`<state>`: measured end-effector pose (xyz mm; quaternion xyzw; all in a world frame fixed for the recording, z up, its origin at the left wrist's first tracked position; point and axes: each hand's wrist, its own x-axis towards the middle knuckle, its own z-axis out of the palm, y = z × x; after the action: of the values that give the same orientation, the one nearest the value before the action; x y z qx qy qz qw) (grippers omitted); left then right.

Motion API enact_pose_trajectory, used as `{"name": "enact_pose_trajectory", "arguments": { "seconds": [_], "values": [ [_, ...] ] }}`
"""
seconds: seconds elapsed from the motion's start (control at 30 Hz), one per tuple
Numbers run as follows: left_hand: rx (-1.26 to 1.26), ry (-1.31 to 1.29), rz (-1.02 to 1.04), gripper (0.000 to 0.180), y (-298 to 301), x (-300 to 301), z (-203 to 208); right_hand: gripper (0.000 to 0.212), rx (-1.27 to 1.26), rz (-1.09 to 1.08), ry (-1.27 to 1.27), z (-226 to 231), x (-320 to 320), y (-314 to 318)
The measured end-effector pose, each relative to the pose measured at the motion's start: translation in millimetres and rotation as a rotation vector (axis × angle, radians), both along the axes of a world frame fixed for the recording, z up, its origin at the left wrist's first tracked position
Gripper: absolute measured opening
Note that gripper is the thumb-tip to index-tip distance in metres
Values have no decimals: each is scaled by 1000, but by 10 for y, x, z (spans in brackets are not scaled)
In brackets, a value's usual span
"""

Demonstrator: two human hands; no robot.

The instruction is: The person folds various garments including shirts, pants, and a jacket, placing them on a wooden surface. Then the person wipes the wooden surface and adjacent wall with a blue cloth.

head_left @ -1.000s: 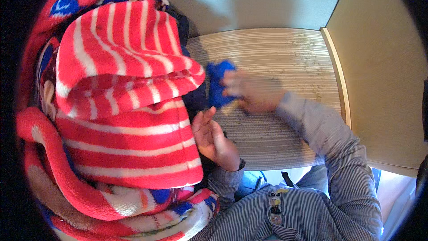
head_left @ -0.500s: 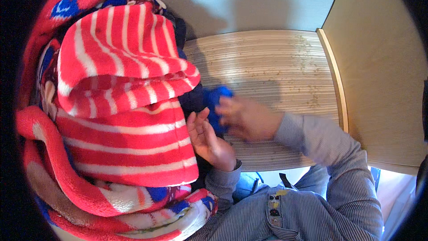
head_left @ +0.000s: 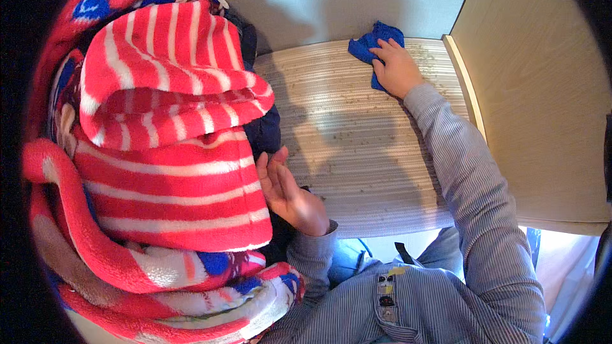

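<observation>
Head view. Right hand (head_left: 396, 67), fingers together and flat, presses a blue cloth (head_left: 371, 43) at the far edge of the ribbed worktop (head_left: 357, 146); the cloth looks soft, light and limp, best bunched under the palm. Left hand (head_left: 288, 190), fingers spread, braces striped folded blankets (head_left: 172, 153).

Head view — downward, close over shelf (head_left: 357, 153)

Even, bright indoor light; sharp picture with heavy fisheye bending.
Soft shadows fall on the far wall (head_left: 357, 6) and across the table (head_left: 357, 146). Overexposed glare at near right. Black vignette rings the edges; straight edges bow near the rim.
</observation>
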<state>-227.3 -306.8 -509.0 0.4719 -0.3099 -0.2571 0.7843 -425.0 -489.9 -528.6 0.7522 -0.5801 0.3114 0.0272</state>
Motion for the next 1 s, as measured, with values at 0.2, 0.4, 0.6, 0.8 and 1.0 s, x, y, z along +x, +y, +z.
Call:
{"name": "enact_pose_trajectory", "arguments": {
  "seconds": [0.2,0.4,0.6,0.8,1.0],
  "values": [
    [-21,1,17,32,-11,-11,29,33,2,325,26,-8,214,1104],
    [-44,-35,33,32,-26,20,6,31,252,760,-41,171,325,2301],
    [-14,-20,12,31,-17,25,-28,29,-1,81,-37,118,-489,1589],
    [-14,-47,-32,31,-13,30,3,31,-26,-96,33,68,-442,1690],
    [-9,-32,5,31,-49,43,-44,42,286,368,12,252,-395,2711]
  ]
}}
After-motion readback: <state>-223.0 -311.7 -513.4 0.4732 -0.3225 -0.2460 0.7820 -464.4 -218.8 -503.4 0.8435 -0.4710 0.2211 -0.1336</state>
